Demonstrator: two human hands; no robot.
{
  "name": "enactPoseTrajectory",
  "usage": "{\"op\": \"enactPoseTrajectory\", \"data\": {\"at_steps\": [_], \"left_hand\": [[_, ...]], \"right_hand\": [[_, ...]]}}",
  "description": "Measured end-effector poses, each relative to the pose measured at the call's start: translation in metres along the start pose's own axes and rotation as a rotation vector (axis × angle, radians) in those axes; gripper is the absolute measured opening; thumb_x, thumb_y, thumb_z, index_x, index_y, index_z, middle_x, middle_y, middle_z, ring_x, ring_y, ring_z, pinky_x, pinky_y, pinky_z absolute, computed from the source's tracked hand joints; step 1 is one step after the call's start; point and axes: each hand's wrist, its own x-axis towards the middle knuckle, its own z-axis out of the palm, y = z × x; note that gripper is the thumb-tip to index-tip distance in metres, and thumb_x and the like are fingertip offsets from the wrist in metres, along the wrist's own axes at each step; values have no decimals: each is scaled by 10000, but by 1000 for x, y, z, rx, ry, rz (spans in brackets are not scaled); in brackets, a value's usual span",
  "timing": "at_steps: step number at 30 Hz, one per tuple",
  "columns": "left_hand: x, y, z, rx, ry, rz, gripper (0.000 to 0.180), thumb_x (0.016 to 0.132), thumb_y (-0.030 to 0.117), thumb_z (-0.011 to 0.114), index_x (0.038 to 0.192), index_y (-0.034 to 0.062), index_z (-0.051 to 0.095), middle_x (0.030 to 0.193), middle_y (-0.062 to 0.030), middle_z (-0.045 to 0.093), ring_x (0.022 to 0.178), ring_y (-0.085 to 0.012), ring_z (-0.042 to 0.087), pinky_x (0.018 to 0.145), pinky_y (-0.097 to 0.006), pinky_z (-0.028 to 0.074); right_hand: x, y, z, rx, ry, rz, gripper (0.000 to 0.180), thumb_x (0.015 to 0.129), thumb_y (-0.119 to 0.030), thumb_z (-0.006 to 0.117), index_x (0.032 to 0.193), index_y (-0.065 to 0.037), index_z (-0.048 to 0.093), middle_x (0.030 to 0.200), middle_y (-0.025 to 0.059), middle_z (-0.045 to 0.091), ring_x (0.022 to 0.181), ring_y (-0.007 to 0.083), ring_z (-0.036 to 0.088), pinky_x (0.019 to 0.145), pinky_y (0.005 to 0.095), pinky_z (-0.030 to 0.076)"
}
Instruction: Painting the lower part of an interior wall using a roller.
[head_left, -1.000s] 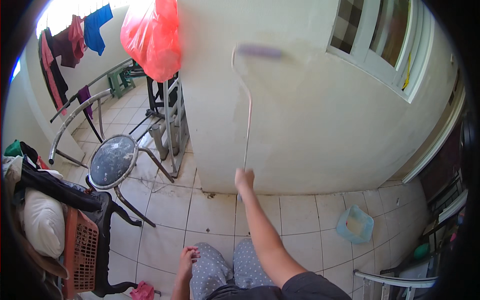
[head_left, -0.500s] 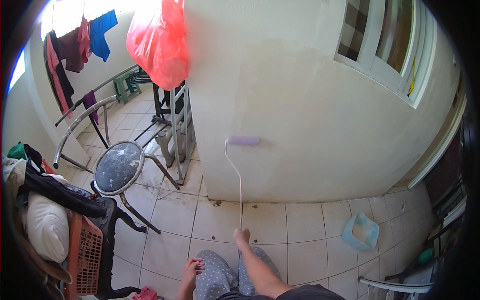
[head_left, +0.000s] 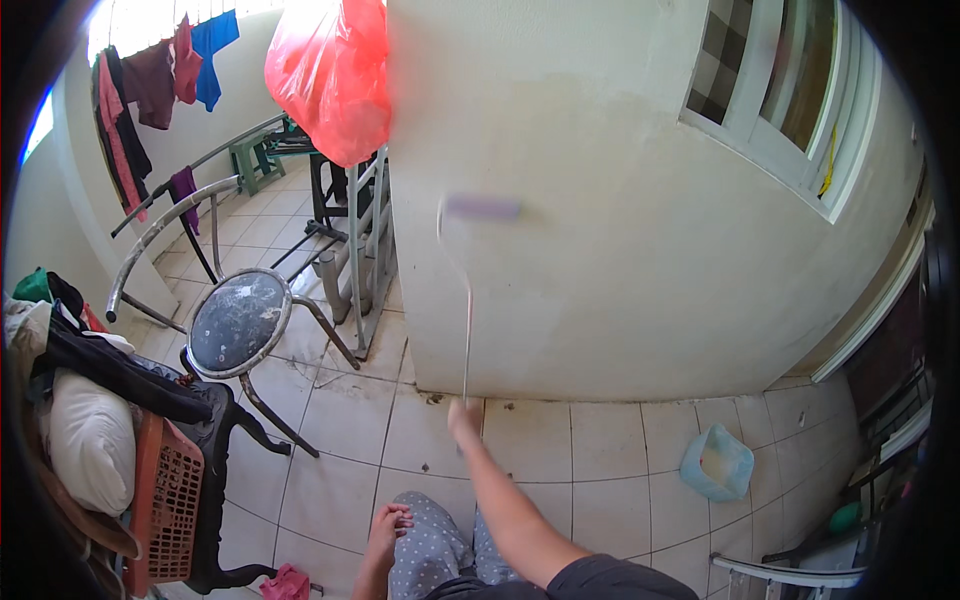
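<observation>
A paint roller with a pale purple sleeve (head_left: pixel 484 207) presses against the cream wall (head_left: pixel 620 290), its sleeve slightly blurred. Its long thin handle (head_left: pixel 469 335) runs down to my right hand (head_left: pixel 464 420), which is wrapped round the lower end with the arm stretched forward. Beside my left thigh, in grey dotted trousers (head_left: pixel 425 535), hangs my left hand (head_left: pixel 389 528). Its fingers are loosely bent and I see nothing in them. Around the roller the wall shows uneven, darker patches.
To the left stand a round-seated metal chair (head_left: pixel 238 325) and an orange basket (head_left: pixel 168 510) with a white bundle. A red plastic bag (head_left: pixel 335 85) hangs by the wall's left edge. A light blue tub (head_left: pixel 717 463) sits on the tiles at right, below a window (head_left: pixel 765 80).
The roller has moved up the wall, with my right hand reaching farther forward. My left hand stays by my thigh. The view has shifted slightly.
</observation>
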Motion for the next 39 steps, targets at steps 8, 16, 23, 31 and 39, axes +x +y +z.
{"op": "enactPoseTrajectory", "data": {"at_steps": [8, 16, 23, 31, 39], "left_hand": [[-4, -14, -14, 26, 9, -67, 188, 845, 183, 456, 968, 92, 563, 866, -43, 618, 756, -134, 579, 684, -276, 414], [-4, 10, -7, 18, 18, 5, 186, 833, 203, 467, 957, 105, 566, 840, -19, 612, 750, -124, 581, 684, -275, 415], [5, -18, 10, 47, -109, -93, 199, 823, 204, 464, 962, 117, 577, 843, -13, 607, 741, -125, 583, 676, -272, 415], [-6, -20, -13, 81, -75, -109, 206, 817, 168, 451, 939, 126, 612, 819, 0, 595, 729, -105, 572, 650, -253, 399], [2, 0, -8, 25, -155, 23, 281, 815, 296, 496, 996, 102, 585, 852, -22, 606, 764, -133, 591, 697, -275, 419]], "right_hand": [[-40, 113, 9, -158, -69, 295, 389, 673, -232, 513, 791, 129, 598, 870, 338, 597, 872, 463, 588, 779, 474, 481], [63, -173, -31, 84, 0, -140, 343, 712, -187, 475, 771, 137, 573, 802, 330, 595, 818, 488, 575, 748, 505, 464], [38, 44, 11, -145, 323, -116, 445, 722, -286, 509, 863, 132, 564, 931, 339, 584, 927, 456, 571, 792, 486, 468], [-79, 92, 4, -167, -166, 491, 393, 691, -245, 504, 828, 110, 603, 920, 328, 600, 894, 441, 595, 817, 446, 485], [74, -139, -25, 31, 38, -71, 343, 716, -200, 485, 803, 113, 596, 832, 332, 598, 843, 457, 591, 776, 485, 470]]}}
